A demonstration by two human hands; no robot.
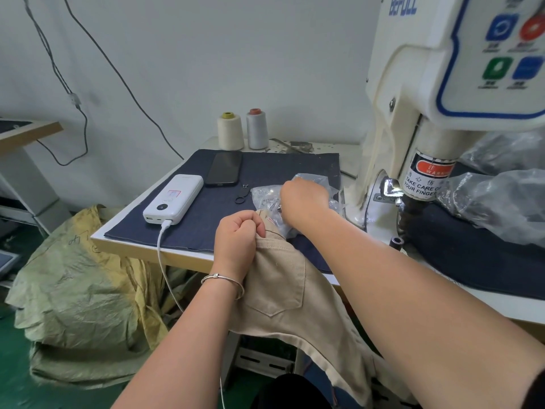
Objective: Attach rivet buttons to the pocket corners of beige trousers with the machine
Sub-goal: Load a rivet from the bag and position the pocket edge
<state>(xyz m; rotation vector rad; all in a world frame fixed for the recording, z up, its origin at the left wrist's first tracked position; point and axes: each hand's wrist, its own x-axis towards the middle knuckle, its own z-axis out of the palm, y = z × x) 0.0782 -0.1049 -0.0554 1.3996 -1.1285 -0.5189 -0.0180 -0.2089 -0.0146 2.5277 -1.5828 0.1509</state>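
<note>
From the head view, low in the middle, the left hand (239,231) is curled into a fist that grips the upper edge of the beige trousers (289,290), bunching the cloth just over the front edge of the worktop (153,252). A metal bangle (223,280) sits on that wrist. Below the left hand the trousers hang down off the worktop, with a pointed back pocket facing up.

Just beyond and to the right of the left hand, the right hand (303,199) reaches into a clear plastic bag (267,196) of small metal pieces; its fingers are curled downward into the bag, but what they pinch cannot be told. The bag touches the trousers' edge and lies on a dark blue cloth (265,166).

Right of the right hand stands the cream rivet machine (413,119), with a warning label on its head.

Left of both hands lie a white power bank (174,199) with its cable, a black phone (224,168) and small black snips (241,196). Beyond them stand two thread cones (230,131).
</note>
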